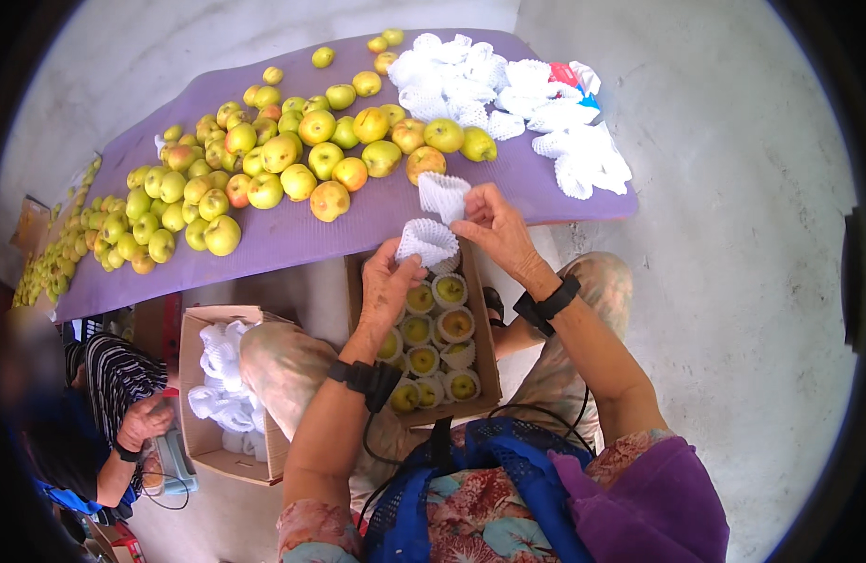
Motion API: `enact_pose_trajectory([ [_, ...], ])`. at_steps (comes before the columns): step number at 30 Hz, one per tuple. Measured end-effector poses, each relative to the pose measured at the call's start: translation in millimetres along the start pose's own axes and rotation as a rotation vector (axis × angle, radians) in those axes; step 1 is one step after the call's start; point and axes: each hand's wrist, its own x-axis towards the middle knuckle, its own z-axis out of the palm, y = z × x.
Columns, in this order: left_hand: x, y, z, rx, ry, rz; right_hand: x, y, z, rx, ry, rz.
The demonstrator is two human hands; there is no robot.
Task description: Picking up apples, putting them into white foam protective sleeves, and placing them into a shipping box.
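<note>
Much of the purple-covered counter [273, 246] is taken up by loose, unsleeved apples [281, 153], so most of the fruit appears to be left. In the cardboard carton [491, 361] below the counter's near edge, sleeved apples [417, 328] are already set in rows. Spare foam nets [447, 70] are heaped at the far right. A lower foam sleeve [429, 242] is grasped by the left hand [388, 281]; an upper foam sleeve [441, 195] is pinched by the right hand [500, 233], with no apple seen in either.

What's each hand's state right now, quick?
Left hand: closed, holding the nearer white foam net.
Right hand: closed, fingers pinching the farther white foam net.
</note>
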Motion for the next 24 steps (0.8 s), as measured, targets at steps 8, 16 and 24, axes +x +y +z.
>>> enact_pose_trajectory([
  [8, -1, 5, 4, -0.093, -0.075, -0.015, 16, 18, 5, -0.130, -0.119, -0.148],
  [16, -13, 13, -5, -0.394, -0.127, -0.034, 40, -1, -59, -0.365, 0.386, -0.226],
  [24, -20, 13, -8, -0.273, -0.115, 0.021, 3, -19, -54, -0.277, 0.003, -0.003],
])
